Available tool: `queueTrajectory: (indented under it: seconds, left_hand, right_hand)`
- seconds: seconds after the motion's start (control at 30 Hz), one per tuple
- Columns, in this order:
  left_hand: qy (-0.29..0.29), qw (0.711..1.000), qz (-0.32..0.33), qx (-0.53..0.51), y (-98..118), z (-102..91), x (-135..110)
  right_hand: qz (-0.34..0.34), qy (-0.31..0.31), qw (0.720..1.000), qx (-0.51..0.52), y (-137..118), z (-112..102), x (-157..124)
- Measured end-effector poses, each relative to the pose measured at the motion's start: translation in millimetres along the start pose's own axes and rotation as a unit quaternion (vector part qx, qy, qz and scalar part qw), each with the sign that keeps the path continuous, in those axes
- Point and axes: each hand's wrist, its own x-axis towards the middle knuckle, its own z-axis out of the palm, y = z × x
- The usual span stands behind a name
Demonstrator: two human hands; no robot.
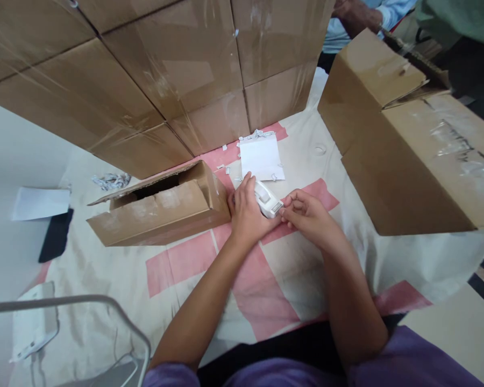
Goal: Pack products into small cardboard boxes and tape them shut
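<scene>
Near the middle of the covered table, my left hand (pixel 248 207) is closed around a white tape dispenser (pixel 267 200), steadying it with its grey end turned toward my right hand. My right hand (pixel 306 215) is at that end, thumb and fingers pinched together. Whatever sits between those fingertips is too small to make out. Just beyond the dispenser lies a white sheet of paper (pixel 262 156), with small white scraps (pixel 228 170) around it. An opened cardboard box (pixel 165 207) lies to the left, close to my left hand.
Taped cardboard boxes (pixel 185 70) form a wall at the back. A larger cardboard box (pixel 395 156) stands at the right. Another person's hand (pixel 357 16) shows behind it. A black flat object (pixel 55 236) and a grey curved tube (pixel 105 300) are at the left.
</scene>
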Motion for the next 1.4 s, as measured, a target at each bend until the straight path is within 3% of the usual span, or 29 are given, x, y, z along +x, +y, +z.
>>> queueTrajectory:
  seconds: [0.87, 1.17, 1.4]
  left_hand:
    - [-0.001, 1.0, -0.001, -0.008, -3.0, 0.9, 0.3]
    - [-0.001, 1.0, -0.004, -0.022, -4.7, 4.4, -2.3]
    - [0.024, 0.999, 0.038, -0.03, -9.6, 6.2, -2.8]
  right_hand:
    - [0.027, -0.029, 0.999, -0.004, -5.1, 0.6, 0.8]
    - [0.009, -0.039, 0.999, -0.017, 2.7, -0.8, 2.4]
    - [0.014, -0.048, 0.999, -0.004, 2.1, -3.7, 2.2]
